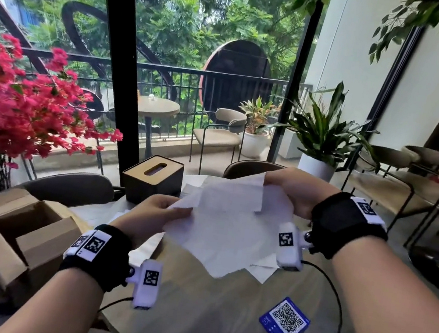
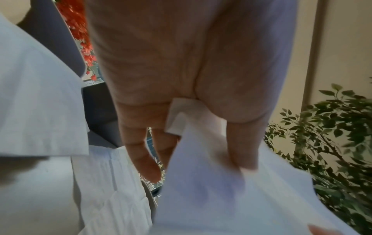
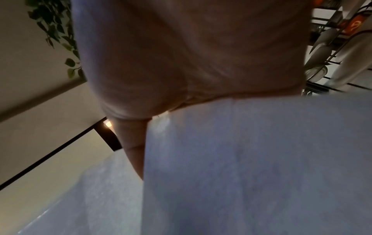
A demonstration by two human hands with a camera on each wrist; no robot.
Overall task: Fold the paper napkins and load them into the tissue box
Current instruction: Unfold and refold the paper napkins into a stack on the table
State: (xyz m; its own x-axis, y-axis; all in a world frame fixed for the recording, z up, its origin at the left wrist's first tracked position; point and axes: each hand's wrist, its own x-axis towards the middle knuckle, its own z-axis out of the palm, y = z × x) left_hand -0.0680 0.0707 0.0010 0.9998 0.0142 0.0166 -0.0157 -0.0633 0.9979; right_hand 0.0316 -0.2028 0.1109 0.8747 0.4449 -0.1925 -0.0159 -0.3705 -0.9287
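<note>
right fingertips hidden behind napkin (image 1: 227,224)

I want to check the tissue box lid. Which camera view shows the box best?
The head view: the tissue box stands whole on the table, its lid on and slot visible. Neither wrist view shows it clearly; hand and napkin fill both.
</note>
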